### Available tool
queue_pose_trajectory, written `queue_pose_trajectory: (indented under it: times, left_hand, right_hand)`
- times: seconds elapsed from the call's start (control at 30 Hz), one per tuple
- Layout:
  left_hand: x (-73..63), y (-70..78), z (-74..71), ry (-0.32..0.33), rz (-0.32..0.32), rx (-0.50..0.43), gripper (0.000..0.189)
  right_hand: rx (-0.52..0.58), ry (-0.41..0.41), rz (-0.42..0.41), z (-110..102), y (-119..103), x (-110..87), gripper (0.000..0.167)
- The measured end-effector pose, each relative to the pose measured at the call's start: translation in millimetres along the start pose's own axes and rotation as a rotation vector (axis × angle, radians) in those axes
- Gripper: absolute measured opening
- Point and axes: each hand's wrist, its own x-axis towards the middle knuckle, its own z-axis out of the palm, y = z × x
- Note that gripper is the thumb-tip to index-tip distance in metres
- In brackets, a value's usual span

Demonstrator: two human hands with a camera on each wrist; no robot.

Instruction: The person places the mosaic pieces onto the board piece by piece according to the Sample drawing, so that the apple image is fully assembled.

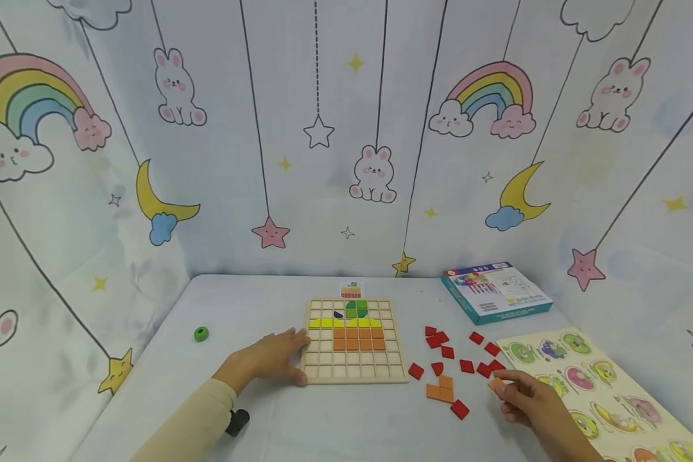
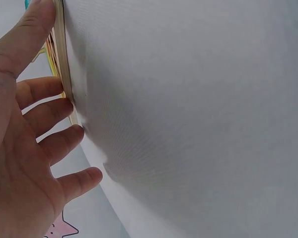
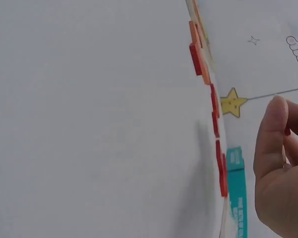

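Observation:
A wooden grid board (image 1: pixel 355 381) lies on the table, with orange square tiles (image 1: pixel 358 339), yellow pieces (image 1: pixel 323 323), green pieces (image 1: pixel 356 309) and a dark blue piece (image 1: pixel 338 314) in its cells. My left hand (image 1: pixel 273 355) rests at the board's left edge, fingers spread and fairly straight. In the left wrist view its thumb touches the board's side (image 2: pixel 60 39). Over on the right, my right hand (image 1: pixel 534 405) pinches an orange tile (image 1: pixel 496 384) between thumb and fingers. Loose red tiles (image 1: pixel 466 366) and orange tiles (image 1: pixel 440 393) lie between that hand and the board.
A small pattern card (image 1: pixel 352 290) sits behind the board. A teal-edged box (image 1: pixel 496 294) is at the back right, and a sheet of fruit pictures (image 1: pixel 560 369) lies along the right side. To the left are a green bead (image 1: pixel 201 333) and a black object (image 1: pixel 239 421).

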Motion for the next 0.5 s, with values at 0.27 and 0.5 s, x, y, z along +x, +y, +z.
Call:
queue_pose_trajectory:
  times: [0.27,0.5]
  left_hand:
    - [-1.6,1.4,-2.1,-0.003,-0.014,-0.012,0.089]
    - [-0.4,0.7,-1.0,-0.002,-0.017,-0.008,0.089]
  right_hand:
    - [0.36,0.002,-0.075,22,-44,19.6,0.037]
    - [0.448,-0.065,-0.152,51,-71,31.7,0.039]
